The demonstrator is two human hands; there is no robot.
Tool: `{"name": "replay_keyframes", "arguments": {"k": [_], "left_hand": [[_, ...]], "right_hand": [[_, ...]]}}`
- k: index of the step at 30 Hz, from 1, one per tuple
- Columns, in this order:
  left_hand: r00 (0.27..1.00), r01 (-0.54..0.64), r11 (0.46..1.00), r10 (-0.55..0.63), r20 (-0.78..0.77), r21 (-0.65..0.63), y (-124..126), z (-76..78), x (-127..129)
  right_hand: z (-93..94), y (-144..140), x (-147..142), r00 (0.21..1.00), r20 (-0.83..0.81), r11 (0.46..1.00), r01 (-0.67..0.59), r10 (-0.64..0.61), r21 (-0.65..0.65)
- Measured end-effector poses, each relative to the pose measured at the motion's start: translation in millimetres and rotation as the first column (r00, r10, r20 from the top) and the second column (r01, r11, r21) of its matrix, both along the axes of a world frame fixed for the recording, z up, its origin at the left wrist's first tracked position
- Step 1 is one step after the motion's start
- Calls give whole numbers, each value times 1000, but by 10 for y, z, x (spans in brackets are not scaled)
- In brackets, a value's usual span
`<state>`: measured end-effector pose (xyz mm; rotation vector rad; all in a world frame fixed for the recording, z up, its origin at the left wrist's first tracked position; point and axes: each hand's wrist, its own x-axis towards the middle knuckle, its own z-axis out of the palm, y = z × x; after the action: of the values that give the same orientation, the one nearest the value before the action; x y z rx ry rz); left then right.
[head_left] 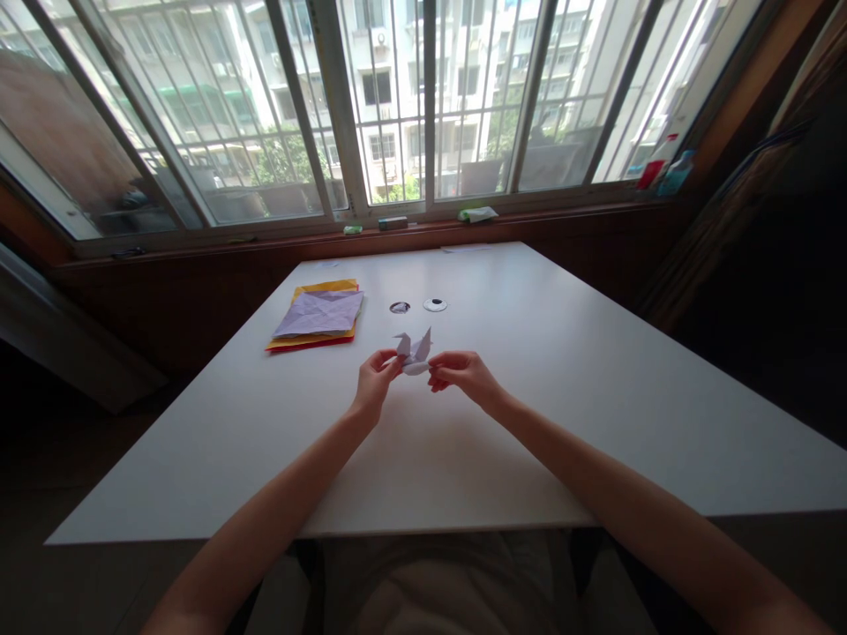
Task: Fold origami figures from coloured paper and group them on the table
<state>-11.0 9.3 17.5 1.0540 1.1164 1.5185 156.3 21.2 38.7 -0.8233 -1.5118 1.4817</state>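
Observation:
A pale lilac origami crane [416, 354] is held up over the white table, between my two hands. Its bent head points left and its pointed tail rises on the right. My left hand [377, 379] pinches the crane's left side between thumb and fingers. From the other side, my right hand [463, 375] has thumb and forefinger closed on the crane's right edge, with the other fingers curled below. The exact spot under the fingertips is hidden.
Left of the hands lies a stack of coloured paper sheets [318, 316], creased lilac on top. Beyond the crane, two small round discs [400, 308] rest on the white table [423, 467]. Small packets [477, 214] and bottles [676, 174] stand along the barred window's sill.

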Motion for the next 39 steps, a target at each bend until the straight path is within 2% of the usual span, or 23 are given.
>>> {"name": "replay_keyframes", "arguments": {"k": [3,5,9,12,16,23,26,28,30,33,36,39], "left_hand": [[999,-27,997,30,-44,67,1,10,3],[997,-36,991,44,-65,126,3,18,4],[992,-39,965,68,-107,259,-7,36,6],[988,-36,944,82,-128,328,-23,46,11],[987,-39,931,93,-134,362,-38,53,25],[984,9,929,57,-169,370,-76,63,62],[982,22,927,50,-180,375,-86,65,68],[983,17,926,54,-177,377,-79,58,63],[985,5,931,59,-164,364,-58,44,52],[990,-14,954,56,-130,298,-20,20,37],[996,-23,983,39,-84,185,3,8,33],[1000,-25,998,25,-10,56,6,3,37]], "right_hand": [[38,3,16,998,-41,986,-43,37,-158],[35,17,26,995,-74,958,-82,64,-273],[-14,52,46,982,-97,875,-188,161,-446],[-51,75,57,971,-153,809,-238,183,-537],[-90,93,60,963,-199,753,-265,179,-602],[-109,84,56,962,-156,752,-272,223,-600],[-91,68,57,963,-111,785,-265,246,-559],[-70,57,56,977,-34,838,-198,210,-509],[-45,48,49,990,55,905,-97,131,-414],[-20,44,27,992,122,982,52,-30,-182],[-21,36,6,978,114,982,165,-175,95],[-36,10,-2,942,126,910,259,-312,324]]}}
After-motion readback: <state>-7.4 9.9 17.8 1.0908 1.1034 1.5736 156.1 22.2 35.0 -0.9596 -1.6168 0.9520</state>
